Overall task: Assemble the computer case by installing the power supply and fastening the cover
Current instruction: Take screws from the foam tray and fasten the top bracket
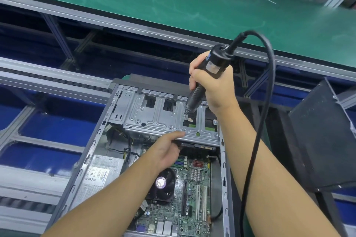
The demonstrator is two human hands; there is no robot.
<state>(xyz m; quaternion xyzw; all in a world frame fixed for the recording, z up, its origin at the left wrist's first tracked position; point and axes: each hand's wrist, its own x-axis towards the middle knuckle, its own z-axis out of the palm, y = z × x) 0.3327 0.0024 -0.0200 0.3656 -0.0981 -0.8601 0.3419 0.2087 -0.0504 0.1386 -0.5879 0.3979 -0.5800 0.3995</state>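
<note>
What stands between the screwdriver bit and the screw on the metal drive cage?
Nothing visible. The right hand holds the screwdriver with its bit down at the screw on the drive cage. The left hand grips the cage's near edge, aside from the bit.

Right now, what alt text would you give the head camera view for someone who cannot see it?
A person's right hand grips a corded electric screwdriver, its tip down on a screw in the metal cage of an open computer case. The left hand holds the cage's near edge, above the circuit board and its fan.
</note>
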